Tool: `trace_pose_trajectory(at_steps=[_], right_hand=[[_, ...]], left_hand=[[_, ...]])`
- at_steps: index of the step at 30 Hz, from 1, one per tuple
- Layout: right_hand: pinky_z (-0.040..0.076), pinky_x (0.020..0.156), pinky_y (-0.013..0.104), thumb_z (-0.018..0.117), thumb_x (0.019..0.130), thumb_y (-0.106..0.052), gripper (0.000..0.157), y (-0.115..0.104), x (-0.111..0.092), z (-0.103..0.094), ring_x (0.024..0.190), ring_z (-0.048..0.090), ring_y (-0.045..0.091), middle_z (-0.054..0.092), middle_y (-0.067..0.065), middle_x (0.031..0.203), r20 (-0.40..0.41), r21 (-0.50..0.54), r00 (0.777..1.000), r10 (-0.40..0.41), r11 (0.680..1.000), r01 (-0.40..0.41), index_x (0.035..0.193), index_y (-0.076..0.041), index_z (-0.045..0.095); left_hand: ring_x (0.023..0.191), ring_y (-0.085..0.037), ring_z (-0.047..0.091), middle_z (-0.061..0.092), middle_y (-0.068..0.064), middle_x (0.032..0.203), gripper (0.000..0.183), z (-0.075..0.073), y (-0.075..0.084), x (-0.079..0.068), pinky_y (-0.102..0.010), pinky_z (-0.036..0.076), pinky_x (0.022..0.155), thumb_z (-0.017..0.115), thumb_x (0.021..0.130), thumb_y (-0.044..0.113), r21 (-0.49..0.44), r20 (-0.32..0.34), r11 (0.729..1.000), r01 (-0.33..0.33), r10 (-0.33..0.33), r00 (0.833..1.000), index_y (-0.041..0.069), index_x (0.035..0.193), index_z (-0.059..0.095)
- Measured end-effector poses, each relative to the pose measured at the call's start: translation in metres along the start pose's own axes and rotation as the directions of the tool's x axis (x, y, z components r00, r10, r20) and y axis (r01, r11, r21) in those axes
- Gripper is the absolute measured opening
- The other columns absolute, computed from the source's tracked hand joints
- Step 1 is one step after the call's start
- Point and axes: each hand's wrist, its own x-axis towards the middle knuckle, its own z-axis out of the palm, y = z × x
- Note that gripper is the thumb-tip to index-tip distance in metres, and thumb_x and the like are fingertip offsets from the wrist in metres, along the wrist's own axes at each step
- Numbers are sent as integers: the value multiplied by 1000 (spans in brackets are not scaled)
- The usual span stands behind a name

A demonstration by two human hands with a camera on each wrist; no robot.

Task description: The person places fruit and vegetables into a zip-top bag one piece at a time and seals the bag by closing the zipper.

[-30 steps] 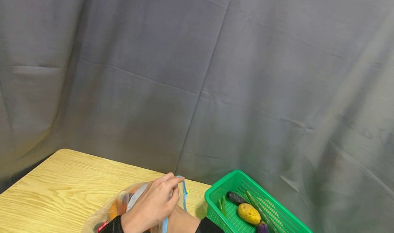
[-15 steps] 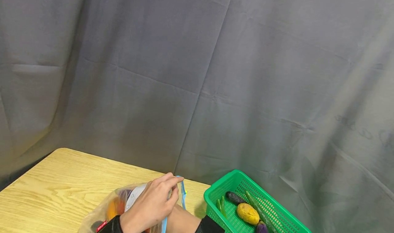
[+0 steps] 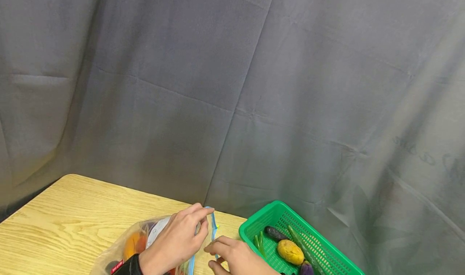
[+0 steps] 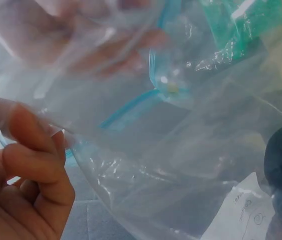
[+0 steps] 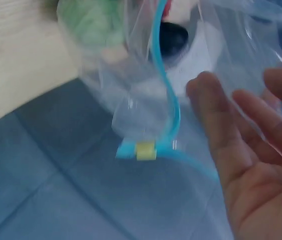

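Note:
A clear zip bag (image 3: 120, 242) with a blue sealing strip (image 3: 213, 218) stands on the table, holding orange, red and dark produce and a white paper label (image 3: 158, 229). My left hand (image 3: 178, 236) pinches the bag at its mouth; in the left wrist view its fingers (image 4: 35, 165) curl at the rim. Just right of the mouth is my right hand (image 3: 237, 257), fingers loosely bent and nothing held. The right wrist view shows the yellow slider (image 5: 146, 151) at one end of the strip, beside the right hand (image 5: 256, 155). Through the film, pale green produce (image 5: 93, 22) shows.
A green basket (image 3: 250, 220) at the right holds a dark elongated vegetable (image 3: 276, 233), a long green cucumber (image 3: 305, 246), a yellow oval vegetable (image 3: 290, 252), a purple eggplant (image 3: 306, 269) and green pods (image 3: 259, 242). Behind the wooden table (image 3: 72, 214) hangs a grey curtain (image 3: 181, 105).
My right hand has come out from behind the left hand at the bag's mouth and moved right, toward the basket. The left hand keeps its hold on the bag.

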Motion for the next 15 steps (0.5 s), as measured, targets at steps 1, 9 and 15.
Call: trace_pose_trajectory(at_steps=[1,9,15], right_hand=[[44,68,8,65,85,-2,18,2,-7,-3,79,59,4,62,2,97,-36,28,999,-1,1000,2,104,-4,63],[46,60,13,66,85,-5,12,34,-56,-16,72,55,3,58,0,90,-116,61,987,108,993,-101,97,-8,64],[49,58,20,64,88,-8,9,58,-85,-18,74,54,4,58,2,90,-59,121,963,262,960,-254,97,-5,64]], left_hand=[[54,-1,34,44,12,73,20,0,0,0,-19,34,49,56,88,3,1,-1,1000,-1,1,1000,4,104,69],[55,0,36,50,11,79,21,1,0,0,-18,34,48,56,86,1,-15,-31,999,-30,30,999,4,103,69],[55,0,35,52,10,80,21,2,0,-1,-18,34,47,56,86,1,-8,-44,999,-38,37,998,4,103,70]])
